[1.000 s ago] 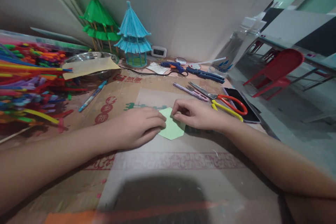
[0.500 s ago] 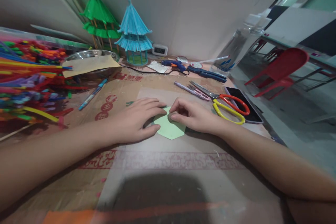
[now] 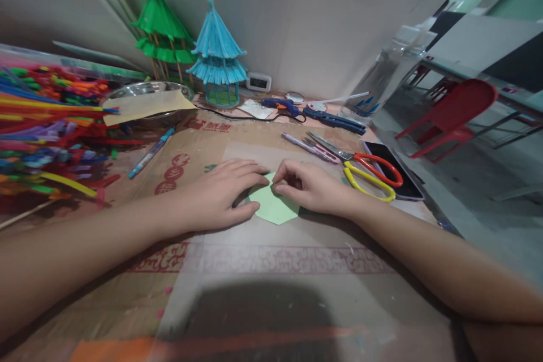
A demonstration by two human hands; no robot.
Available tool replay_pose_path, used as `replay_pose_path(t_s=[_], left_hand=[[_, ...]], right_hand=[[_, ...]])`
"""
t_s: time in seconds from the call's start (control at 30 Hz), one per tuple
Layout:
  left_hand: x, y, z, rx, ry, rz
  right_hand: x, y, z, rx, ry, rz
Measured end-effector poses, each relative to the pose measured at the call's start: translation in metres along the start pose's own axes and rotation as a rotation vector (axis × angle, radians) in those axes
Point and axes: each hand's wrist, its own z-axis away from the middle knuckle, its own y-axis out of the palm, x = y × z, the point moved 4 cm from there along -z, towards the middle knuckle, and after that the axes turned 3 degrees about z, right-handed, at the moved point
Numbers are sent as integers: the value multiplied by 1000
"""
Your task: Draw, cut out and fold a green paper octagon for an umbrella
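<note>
A light green paper piece [image 3: 278, 212] with angled, straight-cut edges lies flat on the table between my hands. My left hand [image 3: 227, 192] rests palm down, fingers spread, with its fingertips and thumb on the left side of the paper. Over the paper's upper right part, my right hand [image 3: 307, 184] is closed in a pinch, thumb against forefinger. Whatever sits in that pinch is too small or hidden to make out. The fingers cover the paper's top and right edges.
Scissors [image 3: 356, 167], a purple pen [image 3: 303, 144] and a phone [image 3: 396, 172] lie right. A glue gun [image 3: 282, 105] lies behind. Blue [image 3: 218, 39] and green [image 3: 163, 28] roofed models stand at the back. Colourful pipe cleaners [image 3: 51, 124] and a blue pen [image 3: 151, 153] are left.
Hardly anything differs. Both hands stay in place on the green paper, and the view has shifted very slightly.
</note>
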Motion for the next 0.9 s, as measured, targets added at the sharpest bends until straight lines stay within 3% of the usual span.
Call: replay_pose_path(t_s=[0.1, 0.27, 0.4, 0.7, 0.9], left_hand=[[1, 0, 1, -15, 2, 6], [-1, 0, 2, -34, 15, -5], [-1, 2, 3, -43, -5, 13], [-1, -1, 1, -89, -33, 105], [4, -5, 0, -120, -79, 114]], right_hand=[[-1, -1, -2, -67, 1, 25], [1, 2, 1, 22, 42, -55], [-2, 3, 1, -66, 64, 7], [-21, -1, -3, -356, 104, -252], [-30, -3, -6, -382, 122, -244]])
